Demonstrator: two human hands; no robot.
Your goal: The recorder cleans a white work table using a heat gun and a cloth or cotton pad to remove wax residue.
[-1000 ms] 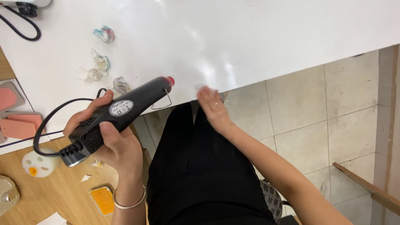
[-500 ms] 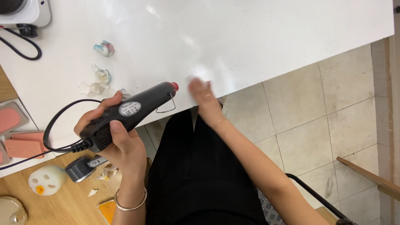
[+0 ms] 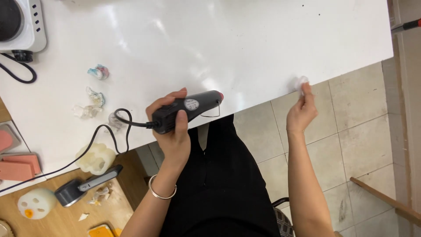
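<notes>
Your left hand [image 3: 173, 127] is gripping the black corded heat tool [image 3: 188, 108] with fingers wrapped around its body, holding it level over the near edge of the white table [image 3: 263, 44]. Your right hand [image 3: 301, 112] is pinching a small white wad [image 3: 301, 82] between its fingertips at the table's edge, well apart from the tool's red tip.
</notes>
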